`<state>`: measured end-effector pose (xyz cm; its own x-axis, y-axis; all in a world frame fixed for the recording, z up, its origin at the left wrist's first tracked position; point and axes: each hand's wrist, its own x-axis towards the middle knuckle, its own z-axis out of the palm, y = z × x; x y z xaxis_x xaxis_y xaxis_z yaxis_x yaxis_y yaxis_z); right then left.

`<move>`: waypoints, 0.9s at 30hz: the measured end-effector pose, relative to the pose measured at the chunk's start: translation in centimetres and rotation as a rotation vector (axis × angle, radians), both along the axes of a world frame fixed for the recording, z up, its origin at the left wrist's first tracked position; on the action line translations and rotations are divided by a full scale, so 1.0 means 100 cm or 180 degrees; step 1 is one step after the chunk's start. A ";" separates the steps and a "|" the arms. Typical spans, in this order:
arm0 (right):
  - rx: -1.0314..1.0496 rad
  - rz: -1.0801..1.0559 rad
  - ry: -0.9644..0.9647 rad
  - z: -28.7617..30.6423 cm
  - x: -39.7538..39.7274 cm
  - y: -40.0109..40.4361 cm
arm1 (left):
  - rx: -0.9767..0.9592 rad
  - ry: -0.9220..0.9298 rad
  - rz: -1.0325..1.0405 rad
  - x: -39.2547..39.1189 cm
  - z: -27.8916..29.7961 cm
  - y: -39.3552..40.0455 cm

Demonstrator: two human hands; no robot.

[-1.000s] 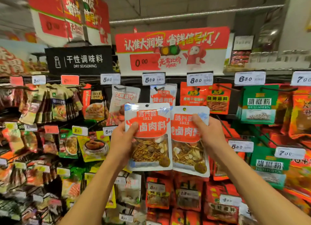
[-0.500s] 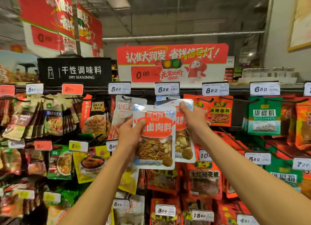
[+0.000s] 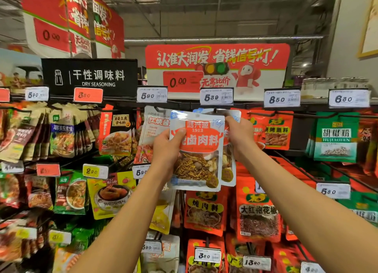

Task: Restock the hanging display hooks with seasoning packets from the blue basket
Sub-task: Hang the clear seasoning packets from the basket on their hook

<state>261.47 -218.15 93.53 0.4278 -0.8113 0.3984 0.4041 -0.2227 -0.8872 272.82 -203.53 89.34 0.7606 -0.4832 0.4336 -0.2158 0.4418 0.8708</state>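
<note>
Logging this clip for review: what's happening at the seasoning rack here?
A person is restocking a dry seasoning display. The left hand grips a clear braised-meat spice packet by its left edge, held up in front of the rack. The right hand pinches the top of a second matching packet behind it, raised to the hook under the 5.39 price tag. Whether that packet's hole is on the hook yet cannot be told. The blue basket is out of view.

Above me, a black "Dry Seasoning" sign (image 3: 89,77) hangs beside a red promotional banner (image 3: 217,67); white price tags (image 3: 216,96) line the rack's top rail.
</note>
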 end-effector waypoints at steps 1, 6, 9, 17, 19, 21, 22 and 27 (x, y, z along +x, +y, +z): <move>-0.0011 -0.0019 -0.0012 -0.001 0.000 0.000 | 0.0018 0.0005 -0.0018 0.000 0.001 -0.002; -0.0163 0.0147 0.0111 -0.008 -0.008 -0.011 | 0.0034 0.0044 -0.0214 -0.004 0.004 -0.018; -0.0269 0.0270 0.0065 -0.011 -0.012 -0.017 | 0.0169 -0.0082 -0.0186 -0.012 0.011 -0.030; -0.0674 -0.0243 0.0330 -0.001 -0.006 -0.025 | 0.0163 0.0063 -0.0062 -0.022 0.023 -0.046; -0.0857 -0.0381 0.0360 -0.003 -0.006 -0.024 | 0.0088 0.0026 -0.0114 -0.020 0.021 -0.043; -0.1043 -0.0465 0.0364 -0.006 -0.008 -0.023 | -0.0005 -0.0038 -0.0160 -0.019 0.018 -0.040; -0.1098 -0.0475 0.0351 -0.007 -0.010 -0.022 | -0.0040 -0.0064 -0.0153 -0.019 0.017 -0.038; -0.1203 -0.0469 0.0346 -0.003 -0.012 -0.020 | -0.0160 -0.0119 -0.0149 -0.020 0.018 -0.034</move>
<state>260.23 -220.12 93.19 0.3741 -0.6724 0.6387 0.2520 -0.5891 -0.7678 270.82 -206.92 91.14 0.7206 -0.4946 0.4858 -0.2257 0.4952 0.8390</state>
